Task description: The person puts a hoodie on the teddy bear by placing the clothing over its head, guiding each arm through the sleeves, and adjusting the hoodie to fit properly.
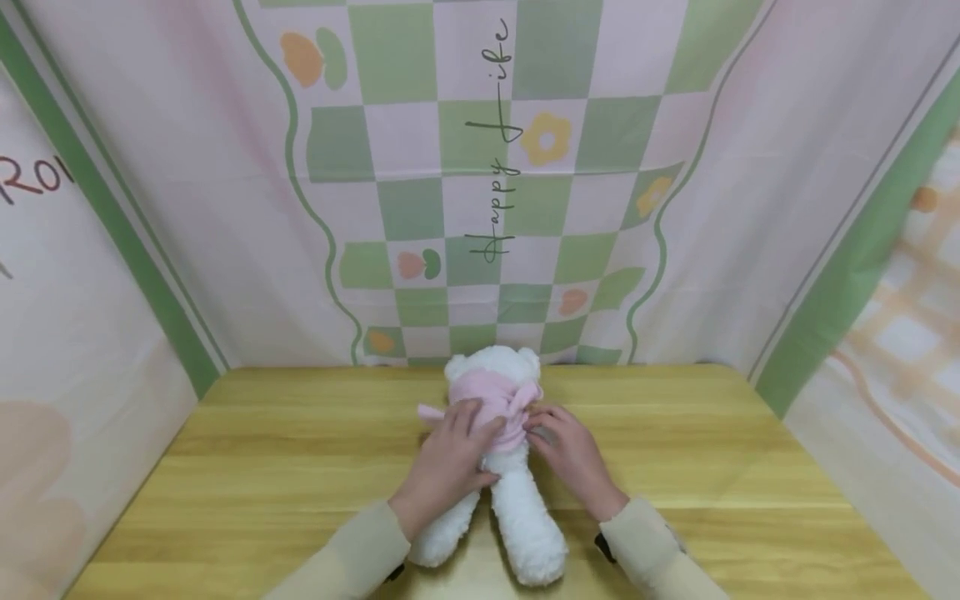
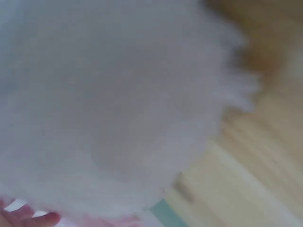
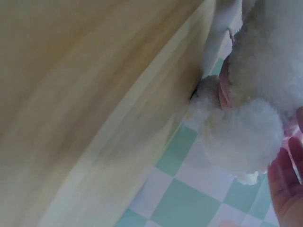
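Observation:
A white plush bear [image 1: 528,525] lies on the table, its legs toward me. Pink cloth [image 1: 480,392] wraps its upper body and part of its head, with a loose strip at the left and a folded strip at the right. My left hand [image 1: 450,458] rests across the bear's middle, fingers over the cloth and thumb on white plush. With thumb and index fingertips, my right hand [image 1: 573,454] pinches the cloth's right edge. Blurred white plush [image 2: 109,104] fills most of the left wrist view. A rounded plush limb [image 3: 244,137] shows beside my right fingers [image 3: 284,170].
The wooden table [image 1: 300,467] runs to the back, where a hanging cloth with green checks [image 1: 472,208] rises behind the bear's head. A pale panel [image 1: 75,333] stands at the left and an orange-checked cloth [image 1: 900,333] at the right.

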A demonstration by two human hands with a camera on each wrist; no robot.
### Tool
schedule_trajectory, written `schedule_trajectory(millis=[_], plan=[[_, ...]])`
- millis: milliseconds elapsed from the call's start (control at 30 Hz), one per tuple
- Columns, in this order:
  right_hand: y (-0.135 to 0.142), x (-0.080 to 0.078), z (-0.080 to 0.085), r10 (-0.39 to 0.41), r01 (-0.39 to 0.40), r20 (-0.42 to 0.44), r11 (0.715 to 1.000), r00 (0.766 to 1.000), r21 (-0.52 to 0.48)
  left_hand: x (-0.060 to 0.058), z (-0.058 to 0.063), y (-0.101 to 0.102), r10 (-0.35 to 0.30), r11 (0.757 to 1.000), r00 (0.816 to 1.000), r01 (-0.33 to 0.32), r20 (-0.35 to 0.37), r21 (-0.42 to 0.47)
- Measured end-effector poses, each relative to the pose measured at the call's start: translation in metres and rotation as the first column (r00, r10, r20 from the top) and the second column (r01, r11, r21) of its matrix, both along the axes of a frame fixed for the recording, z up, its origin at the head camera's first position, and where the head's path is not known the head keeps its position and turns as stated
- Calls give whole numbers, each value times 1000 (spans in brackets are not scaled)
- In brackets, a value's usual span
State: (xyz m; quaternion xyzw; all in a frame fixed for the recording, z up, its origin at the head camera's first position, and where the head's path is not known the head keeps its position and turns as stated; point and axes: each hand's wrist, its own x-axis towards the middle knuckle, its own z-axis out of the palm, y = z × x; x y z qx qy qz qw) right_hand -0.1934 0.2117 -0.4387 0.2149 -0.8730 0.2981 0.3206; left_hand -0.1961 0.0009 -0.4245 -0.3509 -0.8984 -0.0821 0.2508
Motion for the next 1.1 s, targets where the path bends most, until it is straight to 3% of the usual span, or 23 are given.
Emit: schedule_trajectory(millis=[200, 367, 467, 633, 800, 900, 1000, 1100], plan=[[1, -2, -1, 106, -105, 36, 994, 994, -37, 0, 1, 2, 32, 998, 999, -31, 20, -49], [6, -2, -2, 197, -195, 64, 980, 978, -34, 0, 2, 0, 109, 994, 994, -109, 1, -2], [7, -1, -1, 214, -210, 83, 976, 973, -56, -1, 3, -1, 98, 995, 995, -98, 2, 20], [6, 1, 0, 90, -71, 237, 993, 967, -91, -3, 0, -8, 42, 992, 996, -51, 77, 114], [7, 0, -1, -11, 84, 468, 987, 884, -137, -1, -2, -15, 3, 980, 991, -30, 136, 196], [7, -1, -2, -17, 126, 517, 976, 856, -176, 0, -1, -16, -19, 983, 997, 5, 76, 183], [6, -1, -2, -39, 151, 508, 972, 861, -182, 0, -1, -16, -28, 989, 999, 34, -43, 146], [5, -2, -2, -56, 176, 487, 963, 872, -205, 0, -1, -17, -27, 994, 988, 43, -151, 102]])
